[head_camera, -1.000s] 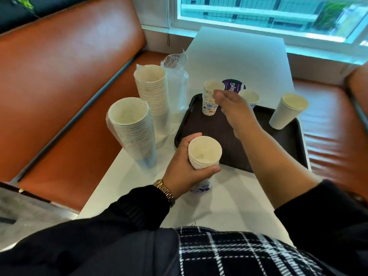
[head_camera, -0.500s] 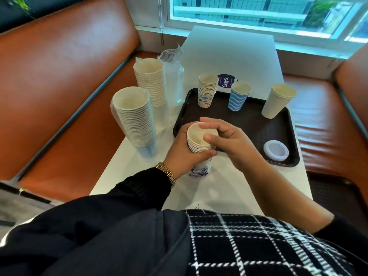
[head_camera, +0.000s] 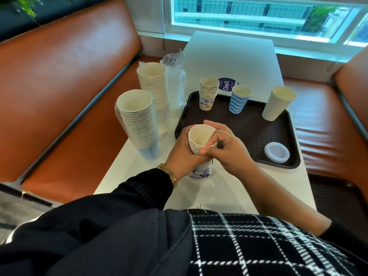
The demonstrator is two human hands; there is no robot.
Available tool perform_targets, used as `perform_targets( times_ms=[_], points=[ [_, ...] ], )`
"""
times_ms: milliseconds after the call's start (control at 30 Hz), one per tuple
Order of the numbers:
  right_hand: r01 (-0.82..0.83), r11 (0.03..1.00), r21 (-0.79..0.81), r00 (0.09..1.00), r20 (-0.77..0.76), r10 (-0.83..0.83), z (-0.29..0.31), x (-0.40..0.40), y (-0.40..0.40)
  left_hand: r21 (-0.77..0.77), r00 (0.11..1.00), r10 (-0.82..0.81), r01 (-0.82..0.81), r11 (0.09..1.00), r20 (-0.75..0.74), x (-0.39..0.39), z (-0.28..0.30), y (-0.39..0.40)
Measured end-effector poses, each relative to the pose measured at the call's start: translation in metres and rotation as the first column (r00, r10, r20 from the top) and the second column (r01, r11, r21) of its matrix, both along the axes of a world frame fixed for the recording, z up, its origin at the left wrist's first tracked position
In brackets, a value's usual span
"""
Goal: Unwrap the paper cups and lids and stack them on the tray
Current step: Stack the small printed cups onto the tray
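Since half a second ago, the right hand (head_camera: 229, 148) has shifted its grip on the short stack of printed cups (head_camera: 200, 144): its thumb and forefinger now pinch the rim of the top cup, where before the fingers lay across the mouth. The left hand (head_camera: 187, 151) is still wrapped around the side of that stack, which stands on the white counter (head_camera: 229, 56) just in front of the near left corner of the dark tray (head_camera: 258, 128).

On the tray, a short stack of printed cups (head_camera: 208, 93) stands at the far left, a blue wavy-striped cup (head_camera: 239, 99) beside it, and a tall plain cup (head_camera: 277, 103) at the far right. A white lid (head_camera: 276, 152) lies flat near the tray's near right corner.

Left of the tray, two tall stacks of cups stand on the counter: the nearer one (head_camera: 137, 120) still in clear wrap, the farther one (head_camera: 154, 84) beside a loose clear plastic sleeve (head_camera: 176, 76). A round purple sticker (head_camera: 227, 84) lies on the counter behind the tray. A gold watch (head_camera: 169, 175) sits on the left wrist.
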State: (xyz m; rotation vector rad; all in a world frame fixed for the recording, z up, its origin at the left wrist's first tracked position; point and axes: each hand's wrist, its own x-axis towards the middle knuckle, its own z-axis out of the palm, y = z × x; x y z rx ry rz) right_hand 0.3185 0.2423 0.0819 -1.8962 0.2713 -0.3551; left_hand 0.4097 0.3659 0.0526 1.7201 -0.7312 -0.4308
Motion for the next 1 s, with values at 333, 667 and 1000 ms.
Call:
perform_targets(
  times_ms=[333, 667, 1000],
  points=[
    [0.012, 0.997, 0.073, 0.997, 0.079, -0.018, 0.012, 0.008, -0.010, -0.020, 1.000, -0.009, 0.009, 1.000, -0.020, -0.002, 0.001, -0.002],
    [0.060, 0.990, 0.124, 0.982, 0.173, -0.081, 0.025, 0.011, -0.008, -0.002, 1.000, 0.016, -0.016, 1.000, -0.021, -0.005, 0.005, 0.001],
    [0.392, 0.901, -0.187, 0.915, 0.178, -0.362, 0.067, 0.100, -0.074, 0.046, 1.000, 0.013, -0.014, 0.999, 0.010, -0.007, 0.001, 0.004]
  ],
)
